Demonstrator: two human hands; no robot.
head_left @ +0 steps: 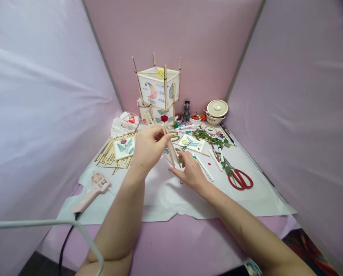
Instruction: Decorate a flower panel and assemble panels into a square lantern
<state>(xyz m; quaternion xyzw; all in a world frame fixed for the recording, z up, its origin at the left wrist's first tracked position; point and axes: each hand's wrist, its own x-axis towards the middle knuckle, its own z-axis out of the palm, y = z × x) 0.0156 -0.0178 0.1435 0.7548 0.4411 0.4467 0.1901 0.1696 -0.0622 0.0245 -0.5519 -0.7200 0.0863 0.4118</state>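
My left hand (148, 147) is raised over the white paper sheet (165, 195), its fingers pinched on the top of two or three thin wooden sticks (170, 147) that slant down to the right. My right hand (190, 171) lies lower, fingers curled around the bottom of the same sticks and a small decorated panel that it mostly hides. Behind the hands stands a paper lantern (159, 92) with a stick frame and painted flower panels. A flower-painted card (124, 147) rests on a pile of loose sticks (109, 155) to the left.
A pink glue gun (92, 191) with a black cord lies at front left. Red-handled scissors (240, 178), green leaves (211, 138), white glue sticks, another painted card (192, 143), a lidded cream pot (216, 111) and small jars fill the right and back. Pink fabric walls enclose the table.
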